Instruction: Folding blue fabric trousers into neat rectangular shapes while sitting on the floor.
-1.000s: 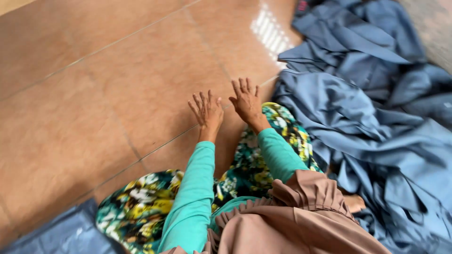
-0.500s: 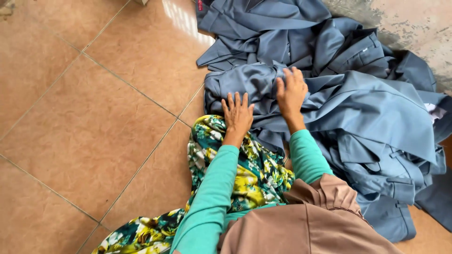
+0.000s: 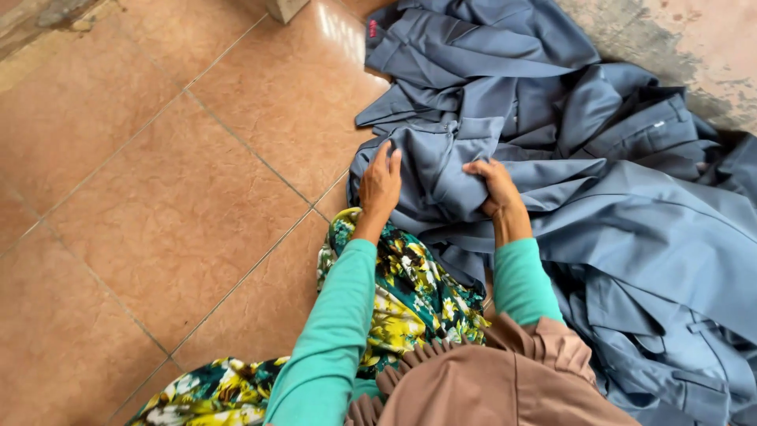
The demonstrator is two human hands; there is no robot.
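Tiled floor (image 3: 158,213), reddish brown with thin grout lines, is seen as the largest surface; wide open room is left on it to the left of the clothes pile, out to the frame's left and bottom edges. A worn grey-pink patch of wall or floor (image 3: 694,55) is seen beyond the pile's far right edge.

Pile of grey-blue garments (image 3: 599,205) is spread over the right half, from the top edge to the bottom right corner; its left edge is ragged and lies on the tiles, with a collar and folded seams seen at the far end. A small red tag (image 3: 372,28) is seen at the pile's far left corner, narrow and upright; print cannot be told. The corner of a pale block (image 3: 284,8) is cut off at the top edge, just left of the pile.

A flowered green-yellow cloth (image 3: 402,292) is seen at the pile's near left edge, running down toward the bottom left, under the teal sleeves.

Left hand (image 3: 382,183) is laid on the pile's left edge, fingers nearly straight and close together, pressed on the fabric, nothing gripped. Right hand (image 3: 495,183) is closed around a bunched fold of the same grey-blue fabric, just right of the left hand, a ridge of cloth raised between them.
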